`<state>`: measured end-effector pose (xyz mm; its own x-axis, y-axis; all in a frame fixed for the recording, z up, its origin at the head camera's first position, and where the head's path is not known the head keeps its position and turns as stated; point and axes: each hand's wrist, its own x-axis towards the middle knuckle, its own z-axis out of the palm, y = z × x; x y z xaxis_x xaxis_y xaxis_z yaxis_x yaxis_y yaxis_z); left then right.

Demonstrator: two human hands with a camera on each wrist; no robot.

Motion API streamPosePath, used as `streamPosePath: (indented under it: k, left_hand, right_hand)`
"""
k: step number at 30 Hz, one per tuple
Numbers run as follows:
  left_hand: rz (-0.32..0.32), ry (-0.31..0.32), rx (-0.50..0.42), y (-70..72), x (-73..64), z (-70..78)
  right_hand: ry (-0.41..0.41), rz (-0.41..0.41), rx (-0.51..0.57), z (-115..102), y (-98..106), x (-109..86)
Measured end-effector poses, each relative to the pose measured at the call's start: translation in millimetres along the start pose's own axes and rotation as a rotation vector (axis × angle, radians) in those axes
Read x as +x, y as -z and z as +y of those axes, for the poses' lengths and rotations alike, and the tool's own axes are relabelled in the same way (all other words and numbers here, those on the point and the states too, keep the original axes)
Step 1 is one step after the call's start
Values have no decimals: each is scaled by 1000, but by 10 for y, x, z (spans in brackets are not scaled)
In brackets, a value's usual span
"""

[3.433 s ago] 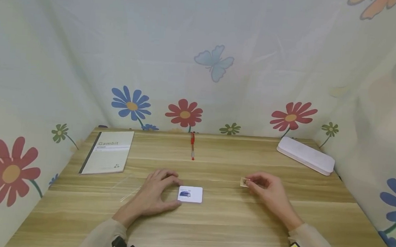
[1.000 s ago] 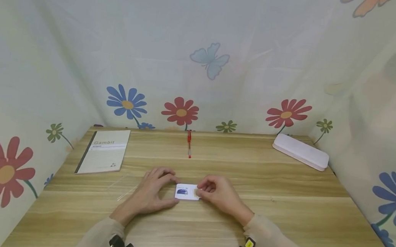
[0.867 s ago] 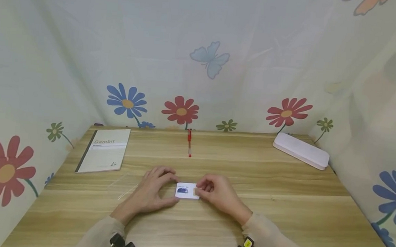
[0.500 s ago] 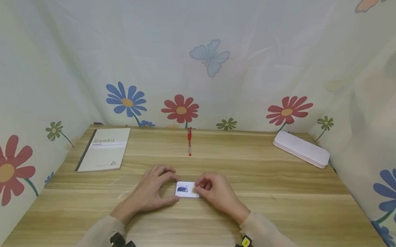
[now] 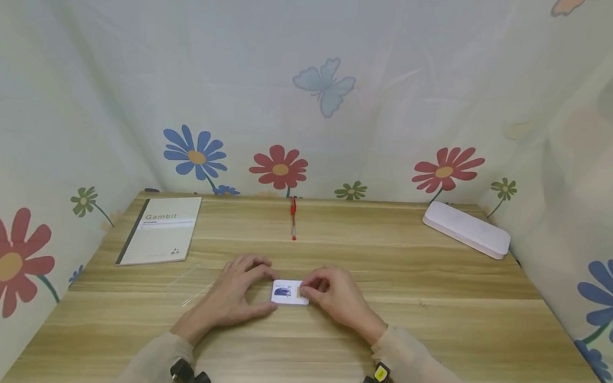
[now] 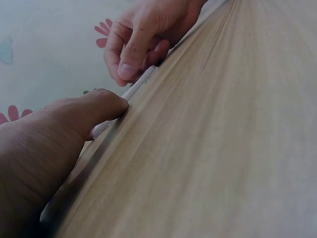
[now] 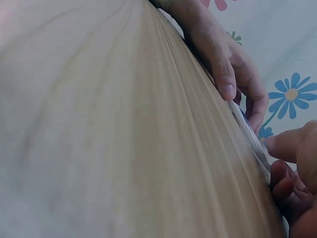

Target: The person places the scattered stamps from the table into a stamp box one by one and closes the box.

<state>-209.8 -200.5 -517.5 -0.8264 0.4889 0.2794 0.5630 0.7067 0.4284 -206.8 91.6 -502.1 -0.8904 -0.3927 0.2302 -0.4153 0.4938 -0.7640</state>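
Note:
A flat white card (image 5: 291,292) with a blue picture on its left half lies on the wooden table. My left hand (image 5: 235,293) holds it by the left end, thumb at the near corner and index finger at the far corner. My right hand (image 5: 339,297) pinches a small tan stamp-like square (image 5: 299,292) over the card's right half; fingertips partly hide it. In the left wrist view the card (image 6: 141,84) shows as a thin slab, with the right fingertips close over it. The left thumb (image 7: 227,89) sits at the card's edge in the right wrist view.
A Gambit notebook (image 5: 161,229) lies at the back left. Near the back edge is a red pen (image 5: 293,217), and a pale pencil case (image 5: 466,229) stands at the back right. Transparent plastic strips (image 5: 195,295) lie left of the left hand. Flowered curtains surround the table.
My right hand has carried the small square leftward from the open table onto the card's right half, shifting slightly further left in the last second. My left hand stays at the card.

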Motion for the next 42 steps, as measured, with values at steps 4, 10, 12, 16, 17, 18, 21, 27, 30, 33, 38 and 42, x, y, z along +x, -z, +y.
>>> streamPosePath:
  k: [4, 10, 12, 16, 17, 18, 21, 27, 30, 33, 38, 42]
  left_hand:
    - [12, -10, 12, 8, -12, -7]
    - [22, -17, 19, 1, -11, -11]
    - [13, -14, 15, -7, -3, -6]
    - [-9, 0, 9, -29, 5, 2]
    - [-10, 4, 7, -31, 5, 2]
    - [-11, 6, 8, -31, 4, 2]
    - [-8, 9, 12, -29, 4, -1]
    - [-3, 5, 6, -9, 2, -7]
    - [-1, 3, 3, -3, -3, -11]
    - [0, 0, 4, -6, -8, -19]
    - [5, -1, 6, -12, -15, -25]
    - [2, -2, 7, -10, -12, -11]
  right_hand:
    - [-10, 3, 56, 17, 2, 17]
    - [-9, -25, 92, 51, 88, 12]
    - [-14, -35, 78, 73, 137, -16]
    - [-14, -65, -7, 138, 207, -93]
    - [-8, -77, -33, 151, 216, -107]
    - [-3, -88, -57, 160, 223, -117]
    - [12, -111, -119, 168, 228, -129]
    - [27, -133, -166, 166, 206, -114]
    - [31, -125, -166, 168, 196, -108]
    - [41, -115, -167, 180, 182, -103]
    - [52, -102, -166, 185, 173, -96]
    - [41, -104, -169, 184, 181, -101]
